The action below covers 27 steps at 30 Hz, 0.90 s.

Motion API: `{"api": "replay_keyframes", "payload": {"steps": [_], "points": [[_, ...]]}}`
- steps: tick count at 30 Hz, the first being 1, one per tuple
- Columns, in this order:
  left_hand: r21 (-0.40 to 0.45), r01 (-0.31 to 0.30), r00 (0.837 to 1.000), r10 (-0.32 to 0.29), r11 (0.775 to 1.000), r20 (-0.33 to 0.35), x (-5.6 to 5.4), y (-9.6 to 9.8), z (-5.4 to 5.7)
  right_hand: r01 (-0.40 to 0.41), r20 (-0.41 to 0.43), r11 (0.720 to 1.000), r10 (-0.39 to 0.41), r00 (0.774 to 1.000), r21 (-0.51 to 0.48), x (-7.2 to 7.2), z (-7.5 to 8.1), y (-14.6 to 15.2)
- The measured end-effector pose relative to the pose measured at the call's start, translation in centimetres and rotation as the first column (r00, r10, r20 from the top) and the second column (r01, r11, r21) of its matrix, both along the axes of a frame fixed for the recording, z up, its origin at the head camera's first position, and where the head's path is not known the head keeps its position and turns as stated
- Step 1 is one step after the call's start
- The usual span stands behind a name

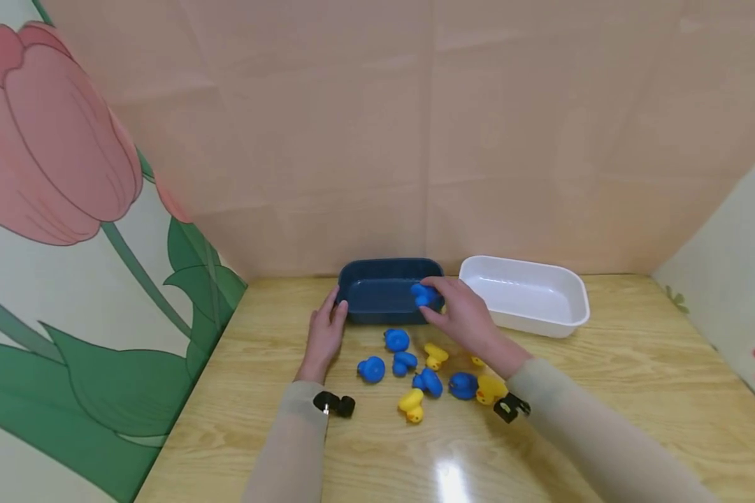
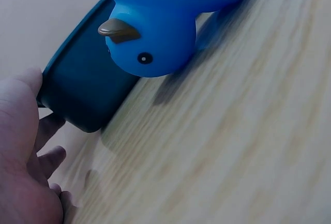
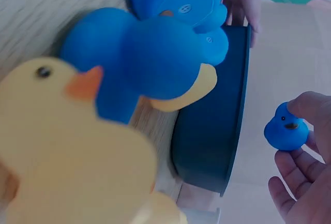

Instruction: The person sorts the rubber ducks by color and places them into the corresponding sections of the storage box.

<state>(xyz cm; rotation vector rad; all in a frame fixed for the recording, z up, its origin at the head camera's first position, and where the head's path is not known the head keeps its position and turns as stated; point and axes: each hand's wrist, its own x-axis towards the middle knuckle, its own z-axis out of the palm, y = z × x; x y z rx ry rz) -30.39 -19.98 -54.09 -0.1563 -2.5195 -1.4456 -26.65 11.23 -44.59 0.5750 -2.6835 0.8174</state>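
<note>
My right hand (image 1: 462, 311) pinches a small blue rubber duck (image 1: 422, 294) between thumb and fingers, over the right end of a dark blue tray (image 1: 377, 320). In the right wrist view that blue duck (image 3: 286, 131) is upright, above the tray's rim. At the tray's left end, my left hand (image 1: 324, 335) touches the rim and front corner with fairly straight fingers. The left wrist view shows the left hand (image 2: 23, 151) against the tray's end wall (image 2: 88, 89), its other fingers spread below the rim. Whatever else lies under the right hand is partly hidden.
A white tray (image 1: 541, 323) stands right of the dark one. Several blue ducks (image 1: 371, 369) and yellow ducks (image 1: 412, 405) lie scattered on the wooden table (image 1: 377, 461) before the trays, some tipped over. The right forearm covers part of them. A pinkish sheet (image 1: 352, 140) rises behind.
</note>
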Motion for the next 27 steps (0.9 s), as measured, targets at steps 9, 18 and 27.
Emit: {"api": "replay_keyframes", "payload": {"steps": [9,18,27], "points": [[0.004,-0.009,1.0,0.009,1.0,0.018,0.1,0.1,-0.4,-0.005,0.033,0.999,0.006,0.999,-0.054,-1.4,0.1,-1.1],[-0.007,-0.014,1.0,0.014,1.0,-0.002,0.0,-0.1,-0.2,-0.015,-0.001,0.997,0.015,1.0,-0.078,-2.7,0.0,-2.0],[-0.002,-0.011,1.0,0.011,1.0,-0.013,-0.1,0.0,-0.1,-0.01,0.028,0.997,0.013,1.0,-0.083,-3.9,0.2,-3.0]]}}
